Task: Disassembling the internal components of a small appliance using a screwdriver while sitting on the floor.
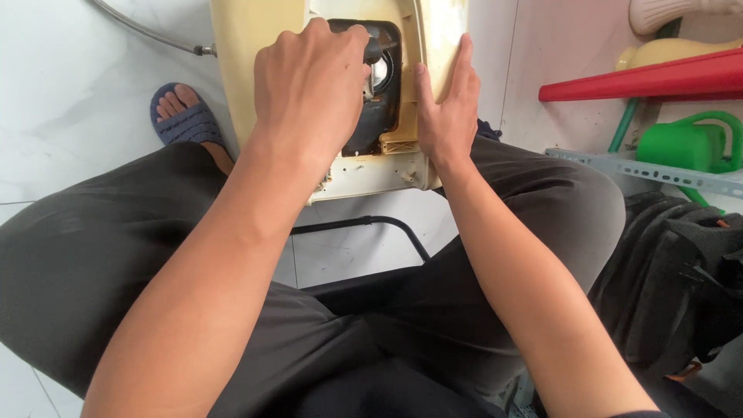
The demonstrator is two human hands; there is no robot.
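Far left we see a braided metal hose point(147, 31) running across the white tile floor point(70, 116), and a foot in a blue slide sandal point(184, 120) just beside the cream plastic housing point(240, 70). The housing stands on the floor between the knees, back side toward us, with a dark opening point(383, 101) in its middle. Our left hand point(309, 85) covers the left part of that opening, fingers curled tight together around a dark part at its top edge; looks like a knob or tool handle, but the hand hides most of it, so we can't tell which. Right hand point(447, 108) lies flat on the housing's right edge, fingers straight and pressed together, thumb along the opening's rim. A black bent tube point(387, 228) sits on the floor below the housing. Further right: a red plastic piece point(642, 81), a green watering can point(689, 143) behind a perforated grey metal bar point(658, 172), and a black bag point(681, 271).
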